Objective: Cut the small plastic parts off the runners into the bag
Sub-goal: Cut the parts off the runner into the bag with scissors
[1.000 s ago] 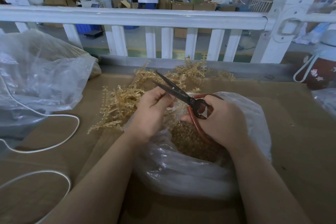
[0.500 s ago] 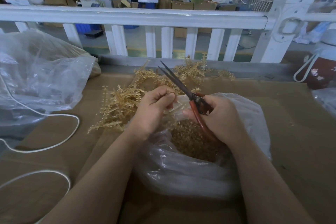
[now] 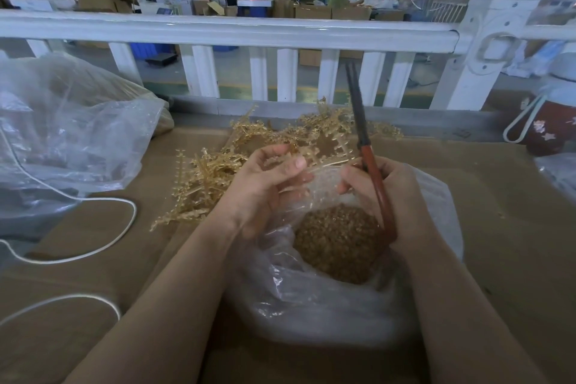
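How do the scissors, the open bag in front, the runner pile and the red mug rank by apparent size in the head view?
1. open bag
2. runner pile
3. scissors, partly hidden in the right hand
4. red mug, cut off by the frame, so unsure

Both forearms are bare from the bottom edge of the view up to the wrists, with no sleeve showing. The left hand (image 3: 265, 187) and right hand (image 3: 389, 196) wear no gloves, rings or watch.

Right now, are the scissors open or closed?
Closed. The two dark blades of the scissors lie together as one narrow bar pointing up, while the right hand grips the red handles.
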{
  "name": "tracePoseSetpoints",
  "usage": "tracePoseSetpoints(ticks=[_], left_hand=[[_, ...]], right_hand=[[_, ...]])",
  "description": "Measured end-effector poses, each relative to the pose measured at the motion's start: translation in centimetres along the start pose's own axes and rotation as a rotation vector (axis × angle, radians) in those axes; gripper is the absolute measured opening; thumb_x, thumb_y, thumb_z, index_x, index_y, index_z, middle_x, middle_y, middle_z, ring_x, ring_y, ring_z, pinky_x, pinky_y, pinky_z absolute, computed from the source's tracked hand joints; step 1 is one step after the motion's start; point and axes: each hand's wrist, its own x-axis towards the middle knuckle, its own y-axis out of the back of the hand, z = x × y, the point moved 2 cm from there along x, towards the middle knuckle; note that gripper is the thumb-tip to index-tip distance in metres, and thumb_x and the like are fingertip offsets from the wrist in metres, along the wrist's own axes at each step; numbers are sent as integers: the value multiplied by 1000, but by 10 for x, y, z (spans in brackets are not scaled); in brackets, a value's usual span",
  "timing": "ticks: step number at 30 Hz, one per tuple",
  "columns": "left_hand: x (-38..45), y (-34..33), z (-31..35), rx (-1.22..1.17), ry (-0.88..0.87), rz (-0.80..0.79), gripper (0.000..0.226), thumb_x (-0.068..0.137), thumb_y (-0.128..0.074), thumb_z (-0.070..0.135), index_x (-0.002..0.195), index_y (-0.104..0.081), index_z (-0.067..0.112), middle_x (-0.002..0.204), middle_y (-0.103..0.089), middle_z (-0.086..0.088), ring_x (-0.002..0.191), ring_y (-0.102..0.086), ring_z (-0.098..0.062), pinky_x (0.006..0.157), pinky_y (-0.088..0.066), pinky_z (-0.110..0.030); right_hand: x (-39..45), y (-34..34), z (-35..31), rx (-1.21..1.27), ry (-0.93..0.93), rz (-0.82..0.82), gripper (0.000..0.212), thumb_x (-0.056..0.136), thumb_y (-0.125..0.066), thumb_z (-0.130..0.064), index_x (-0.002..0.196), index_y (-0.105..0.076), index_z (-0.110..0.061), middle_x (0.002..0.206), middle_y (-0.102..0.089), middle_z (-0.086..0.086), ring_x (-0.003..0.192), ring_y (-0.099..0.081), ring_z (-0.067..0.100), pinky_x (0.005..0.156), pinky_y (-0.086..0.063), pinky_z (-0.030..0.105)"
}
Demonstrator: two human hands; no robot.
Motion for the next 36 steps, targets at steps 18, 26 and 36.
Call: tracePoseSetpoints(ticks=[18,26,36], left_hand=[[-4,-9,-11,250,39,-147,4,73,-78,17,76,-79,15,74,-72,-1,61,-58,-6,54,-42,-15],[-1,-8,-14,312,20,-126,23,64,-87,20,84,-80,14,69,-65,-8,55,-48,-13,51,-37,-20],[0,-2,-4,111,-106,59,6,70,-77,14,72,-73,18,73,-68,0,65,-61,-8,66,-45,-23]], right_hand=[[-4,-3,-5,103,-9,-16,8,85,-78,-15,80,-72,-12,49,-61,-12,42,-55,-2,43,-40,7],[-1,-4,-2,29,9,-4,16,79,-83,-19,90,-76,-11,82,-77,3,77,-74,17,73,-59,24],[-1,-2,3,-169,115,29,51,58,-75,-70,86,-68,-28,79,-71,-14,74,-66,-1,64,-49,12]])
